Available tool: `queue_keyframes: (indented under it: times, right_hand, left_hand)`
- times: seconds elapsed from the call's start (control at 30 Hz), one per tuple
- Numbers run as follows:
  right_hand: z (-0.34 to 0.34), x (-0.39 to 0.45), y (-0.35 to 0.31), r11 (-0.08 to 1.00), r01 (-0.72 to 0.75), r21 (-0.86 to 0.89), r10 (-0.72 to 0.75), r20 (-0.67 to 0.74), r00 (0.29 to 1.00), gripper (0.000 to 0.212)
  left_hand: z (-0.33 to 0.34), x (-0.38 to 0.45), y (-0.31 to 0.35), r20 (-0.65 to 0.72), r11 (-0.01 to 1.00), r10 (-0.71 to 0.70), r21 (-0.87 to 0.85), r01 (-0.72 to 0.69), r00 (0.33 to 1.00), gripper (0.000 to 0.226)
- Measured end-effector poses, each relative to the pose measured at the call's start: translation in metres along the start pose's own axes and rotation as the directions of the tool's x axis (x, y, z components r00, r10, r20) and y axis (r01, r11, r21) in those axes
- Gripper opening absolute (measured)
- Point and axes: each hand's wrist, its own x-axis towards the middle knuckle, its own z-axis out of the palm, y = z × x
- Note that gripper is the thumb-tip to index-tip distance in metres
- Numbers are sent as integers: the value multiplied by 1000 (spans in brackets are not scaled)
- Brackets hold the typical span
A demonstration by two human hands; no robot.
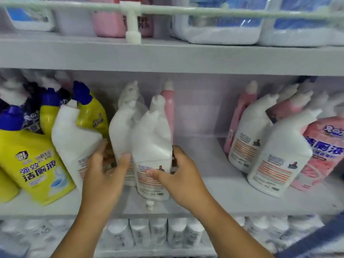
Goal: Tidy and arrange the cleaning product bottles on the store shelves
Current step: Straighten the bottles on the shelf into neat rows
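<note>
On the middle shelf (pixel 223 194), a smooth white plastic bottle (pixel 151 146) with an angled neck stands between both hands. The right hand (pixel 178 175) grips its labelled side; the left hand (pixel 104 174) curls round the neighbouring white bottle (pixel 121 131). Yellow bottles (pixel 37 164) read "洁厕液".

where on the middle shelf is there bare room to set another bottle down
Bare middle shelf lies between the white bottle in both hands and the right-hand white bottles. The left, by the yellow bottles, is crowded.
</note>
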Motion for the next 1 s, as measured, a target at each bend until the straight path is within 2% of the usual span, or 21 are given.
queue_keyframes:
  times: [0.13, 0.33, 0.5, 0.6, 0.83, 0.93, 1.0]
  right_hand:
    - [-42, -7, 13, 1000, 5, 9, -5, -34, 999, 43]
    - [-102, 9, 37, 1000, 21, 20, -15, -237, 971, 41]
    - [-117, 41, 62, 1000, 23, 1, -21, -343, 939, 41]
    - [-119, 58, 69, 999, 25, -26, -33, -387, 922, 42]
    - [-118, 78, 69, 991, -53, -124, -4, -417, 909, 43]
    - [-118, 83, 67, 985, -116, -127, 60, -379, 923, 42]
    - [-118, 79, 70, 981, -161, -112, 111, -359, 927, 37]
  left_hand:
    - [14, -1, -6, 1, 999, -19, 30, 19, 1000, 33]
    - [41, -14, -14, -47, 998, -50, 37, 52, 998, 28]
    - [60, -18, -14, -5, 995, -66, 73, 67, 998, 30]
    - [79, -19, -10, 58, 998, -49, 29, 47, 997, 33]
    - [117, -4, -11, 180, 997, -11, 82, -3, 984, 39]
    - [119, 4, -8, 274, 990, -17, 140, -22, 962, 38]
    - [106, 9, -5, 242, 977, 38, 193, -86, 970, 32]
